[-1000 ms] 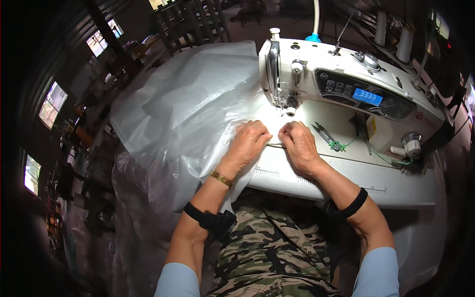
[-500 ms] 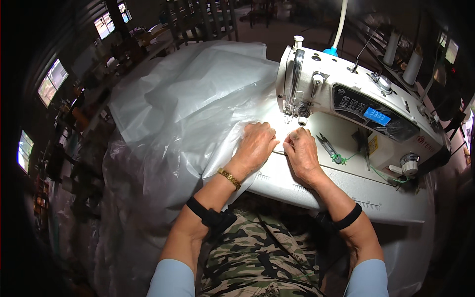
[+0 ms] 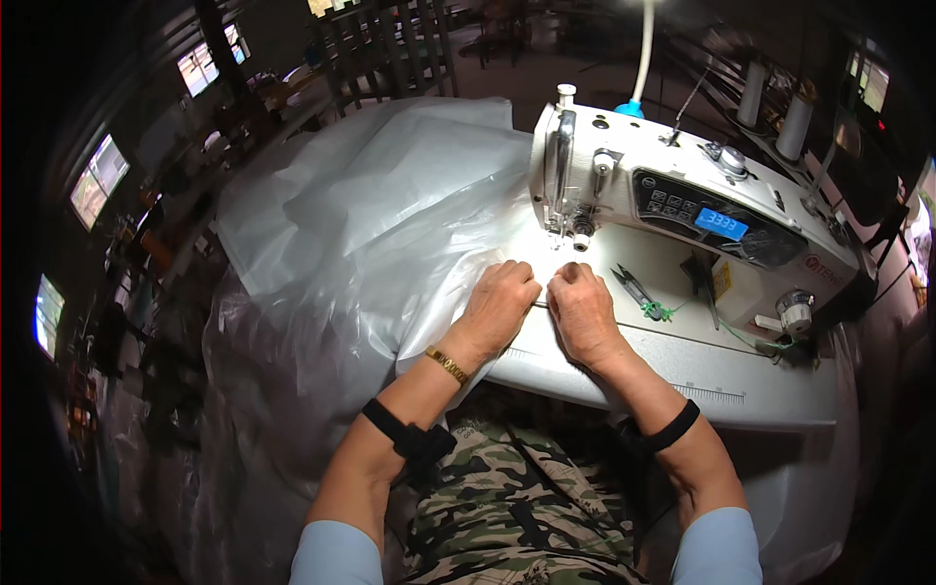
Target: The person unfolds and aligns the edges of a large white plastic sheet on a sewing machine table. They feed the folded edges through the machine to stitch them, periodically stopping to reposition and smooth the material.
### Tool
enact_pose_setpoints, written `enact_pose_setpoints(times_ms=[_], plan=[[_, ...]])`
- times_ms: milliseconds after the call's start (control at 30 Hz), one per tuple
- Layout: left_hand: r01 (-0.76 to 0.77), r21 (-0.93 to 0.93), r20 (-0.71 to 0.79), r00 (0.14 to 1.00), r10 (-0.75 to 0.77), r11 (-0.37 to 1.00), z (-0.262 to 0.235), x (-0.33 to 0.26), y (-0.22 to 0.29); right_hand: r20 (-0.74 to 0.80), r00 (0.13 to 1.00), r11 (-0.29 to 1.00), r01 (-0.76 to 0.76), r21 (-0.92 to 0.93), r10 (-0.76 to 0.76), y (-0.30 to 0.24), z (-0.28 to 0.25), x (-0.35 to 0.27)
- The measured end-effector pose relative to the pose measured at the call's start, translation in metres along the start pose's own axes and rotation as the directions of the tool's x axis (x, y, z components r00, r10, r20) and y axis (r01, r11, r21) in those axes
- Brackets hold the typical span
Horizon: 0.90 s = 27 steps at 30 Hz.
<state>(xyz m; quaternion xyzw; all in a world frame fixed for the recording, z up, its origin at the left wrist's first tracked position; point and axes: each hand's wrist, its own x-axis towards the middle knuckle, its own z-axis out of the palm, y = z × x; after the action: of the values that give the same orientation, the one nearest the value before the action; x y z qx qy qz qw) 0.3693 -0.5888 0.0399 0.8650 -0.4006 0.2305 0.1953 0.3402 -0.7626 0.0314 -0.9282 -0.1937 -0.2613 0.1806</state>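
A translucent white plastic sheet spreads over the left side of the table and hangs down its front. My left hand is closed on the sheet's right edge, just in front of the needle area. Close beside it, my right hand is curled in a pinch; whatever lies between its fingertips is too small or hidden to tell. Both hands rest low over the bright-lit bed of a white sewing machine, with a small gap between them. The presser foot stands just beyond my fingertips.
Thread snips with green thread tied on lie right of my right hand. The table's front edge carries a printed scale. Thread cones stand behind the machine, and a white lamp stem rises at its back.
The view has shifted slightly, so the machine sits a little farther left. Both hands have drawn back slightly from the presser foot, toward me, staying close together.
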Motion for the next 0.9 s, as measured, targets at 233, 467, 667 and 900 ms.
enact_pose_setpoints(times_ms=[233, 467, 667, 900], plan=[[-0.077, 0.038, 0.072, 0.995, 0.074, 0.996, -0.008, -0.001, -0.001, 0.002, 0.998, 0.992, 0.069, -0.105, -0.069, -0.001, -0.004, -0.004], [-0.104, 0.087, 0.109, 0.989, 0.095, 0.991, -0.007, 0.004, -0.007, 0.042, 0.998, 0.989, 0.049, -0.14, -0.044, 0.001, -0.003, -0.005], [-0.095, 0.107, 0.12, 0.989, 0.082, 0.99, -0.003, 0.012, -0.015, 0.085, 0.996, 0.99, -0.009, -0.14, 0.021, -0.001, -0.004, -0.002], [-0.099, 0.097, 0.09, 0.992, 0.09, 0.99, 0.007, 0.019, -0.027, 0.072, 0.997, 0.987, -0.007, -0.159, 0.019, 0.002, -0.002, 0.0]])
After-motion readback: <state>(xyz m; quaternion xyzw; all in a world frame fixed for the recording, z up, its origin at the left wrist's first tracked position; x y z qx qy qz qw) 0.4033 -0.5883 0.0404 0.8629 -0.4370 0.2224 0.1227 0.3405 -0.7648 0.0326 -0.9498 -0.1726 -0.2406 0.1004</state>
